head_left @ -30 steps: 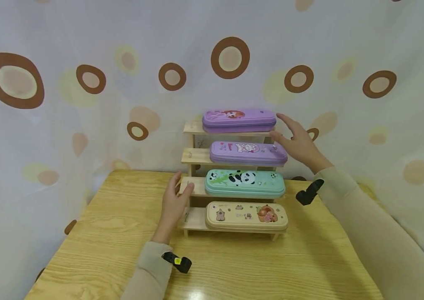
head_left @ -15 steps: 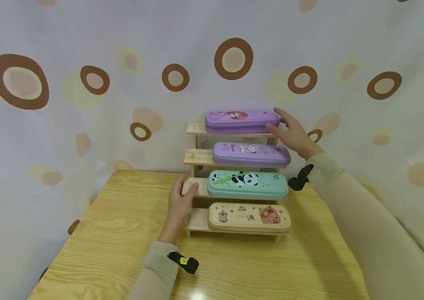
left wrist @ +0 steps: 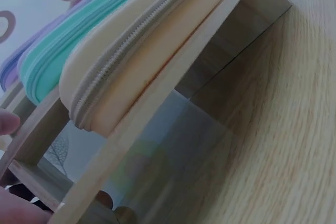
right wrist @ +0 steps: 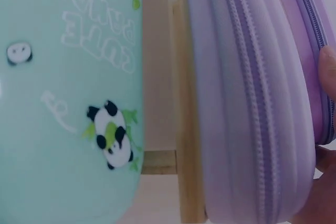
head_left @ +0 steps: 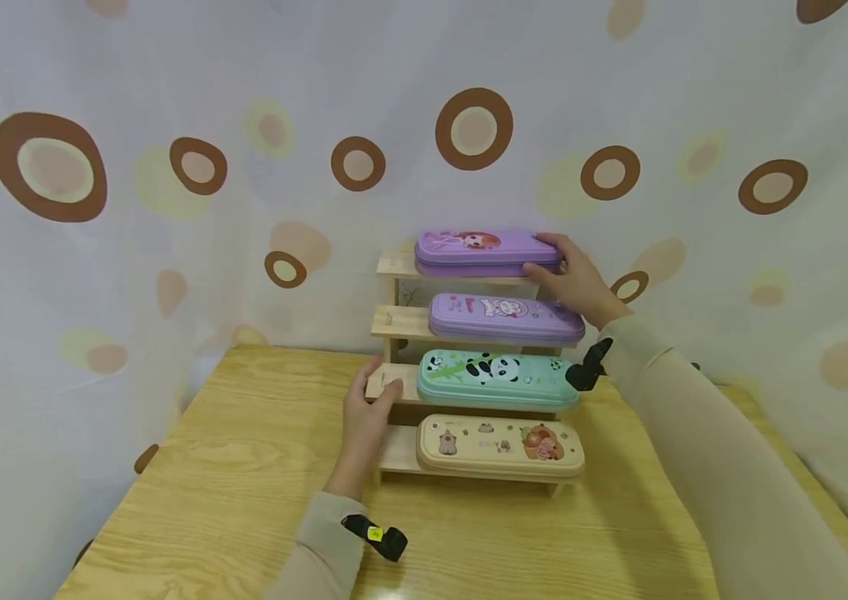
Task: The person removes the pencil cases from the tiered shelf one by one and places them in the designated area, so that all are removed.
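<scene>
In the head view, a stepped wooden display stand [head_left: 397, 450] bears a pencil case on each tier. The top one is a purple pencil case [head_left: 484, 250] with a doll print. My right hand [head_left: 577, 283] grips its right end, thumb on the front and fingers over the top. Below it lie a lilac pencil case [head_left: 502, 317], a mint panda pencil case [head_left: 494, 381] and a cream pencil case [head_left: 499, 446]. My left hand [head_left: 367, 421] holds the left end of the stand's second tier from the bottom. In the left wrist view, its fingertips [left wrist: 8, 121] are close to that board.
The stand is on a wood-grain table [head_left: 243, 483]. Behind it hangs a pale curtain [head_left: 281, 67] with brown ring prints. Each tier's board extends past the left end of its case.
My right hand has moved left and taken hold of the top purple pencil case's right end. My left hand has closed in on the stand's left end. The view has shifted slightly.
</scene>
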`<state>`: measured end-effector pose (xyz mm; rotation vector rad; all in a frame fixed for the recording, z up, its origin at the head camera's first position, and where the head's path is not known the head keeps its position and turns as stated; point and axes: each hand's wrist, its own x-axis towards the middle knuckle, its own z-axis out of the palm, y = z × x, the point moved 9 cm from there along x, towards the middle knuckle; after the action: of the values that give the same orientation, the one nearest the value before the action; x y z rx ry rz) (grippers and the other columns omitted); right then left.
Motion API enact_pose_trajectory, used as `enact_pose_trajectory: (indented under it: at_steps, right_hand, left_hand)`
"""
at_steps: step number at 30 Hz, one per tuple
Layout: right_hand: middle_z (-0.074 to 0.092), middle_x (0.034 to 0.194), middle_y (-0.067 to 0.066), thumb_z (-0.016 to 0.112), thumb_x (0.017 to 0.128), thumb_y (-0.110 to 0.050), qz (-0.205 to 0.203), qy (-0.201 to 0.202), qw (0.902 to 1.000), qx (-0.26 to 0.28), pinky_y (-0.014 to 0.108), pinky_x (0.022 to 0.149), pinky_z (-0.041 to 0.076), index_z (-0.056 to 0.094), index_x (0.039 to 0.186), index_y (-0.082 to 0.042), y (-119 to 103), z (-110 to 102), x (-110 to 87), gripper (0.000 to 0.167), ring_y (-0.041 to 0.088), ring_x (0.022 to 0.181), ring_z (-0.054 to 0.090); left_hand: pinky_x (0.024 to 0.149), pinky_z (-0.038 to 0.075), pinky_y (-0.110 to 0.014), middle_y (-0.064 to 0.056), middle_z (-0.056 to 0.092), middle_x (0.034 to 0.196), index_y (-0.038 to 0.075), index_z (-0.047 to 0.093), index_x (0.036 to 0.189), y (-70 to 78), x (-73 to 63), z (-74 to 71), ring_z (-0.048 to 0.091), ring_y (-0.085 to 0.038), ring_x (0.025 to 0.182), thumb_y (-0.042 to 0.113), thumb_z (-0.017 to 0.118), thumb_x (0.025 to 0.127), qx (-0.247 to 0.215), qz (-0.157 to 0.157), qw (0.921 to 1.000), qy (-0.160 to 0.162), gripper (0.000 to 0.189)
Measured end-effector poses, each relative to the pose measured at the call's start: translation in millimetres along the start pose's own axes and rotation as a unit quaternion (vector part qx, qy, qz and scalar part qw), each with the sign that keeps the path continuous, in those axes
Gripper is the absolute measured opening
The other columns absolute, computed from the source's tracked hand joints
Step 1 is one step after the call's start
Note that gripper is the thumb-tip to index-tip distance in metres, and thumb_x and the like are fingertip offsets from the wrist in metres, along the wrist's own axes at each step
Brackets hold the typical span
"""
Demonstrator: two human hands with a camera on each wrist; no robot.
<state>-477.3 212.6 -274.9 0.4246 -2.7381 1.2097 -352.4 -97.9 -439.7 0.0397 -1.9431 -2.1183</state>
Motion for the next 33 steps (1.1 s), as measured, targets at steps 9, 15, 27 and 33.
enact_pose_trajectory:
  at_steps: [9, 15, 27, 33]
  right_hand:
    - [0.041, 0.148, 0.015, 0.067, 0.093, -0.041, 0.001, 0.049, 0.9988, 0.005, 0.056, 0.112, 0.029, 0.037, 0.151, -0.018, -1.1, -5.5, -3.1, 0.070, 0.034, 0.135, 0.038]
    - [0.050, 0.140, 0.011, 0.073, 0.088, -0.041, -0.003, 0.086, 0.9955, 0.040, 0.051, 0.108, 0.036, 0.049, 0.144, -0.018, 2.3, -7.1, -3.8, 0.066, 0.029, 0.123, 0.047]
    - [0.063, 0.130, 0.007, 0.081, 0.081, -0.038, -0.005, 0.125, 0.9889, 0.081, 0.024, 0.083, 0.043, 0.059, 0.140, -0.020, 11.5, -26.9, -16.7, 0.065, 0.016, 0.103, 0.056]
    - [0.062, 0.129, 0.010, 0.079, 0.082, -0.039, -0.016, 0.132, 0.9873, 0.087, 0.015, 0.084, 0.046, 0.059, 0.140, -0.020, 16.7, -39.4, -29.7, 0.064, 0.014, 0.103, 0.058]
  left_hand:
    - [0.116, 0.024, -0.047, -0.007, 0.041, 0.152, 0.013, 0.047, 0.147, -2.8, -4.7, 2.6, 0.031, -0.026, 0.142, 0.019, 0.067, 0.093, 0.056, 0.010, 0.9984, -0.003, 0.057]
    - [0.116, 0.024, -0.048, -0.010, 0.039, 0.153, 0.009, 0.044, 0.148, 12.1, -12.5, -0.3, 0.030, -0.030, 0.143, 0.016, 0.065, 0.095, 0.067, 0.003, 0.9977, -0.004, 0.057]
    - [0.116, 0.025, -0.047, -0.004, 0.040, 0.153, 0.019, 0.044, 0.149, -6.5, 1.3, 3.1, 0.031, -0.025, 0.143, 0.024, 0.065, 0.096, 0.077, 0.026, 0.9967, -0.007, 0.057]
    - [0.116, 0.024, -0.047, -0.003, 0.038, 0.154, 0.021, 0.042, 0.150, -4.9, 0.6, 5.9, 0.030, -0.025, 0.143, 0.024, 0.062, 0.097, 0.084, 0.020, 0.9962, -0.011, 0.057]
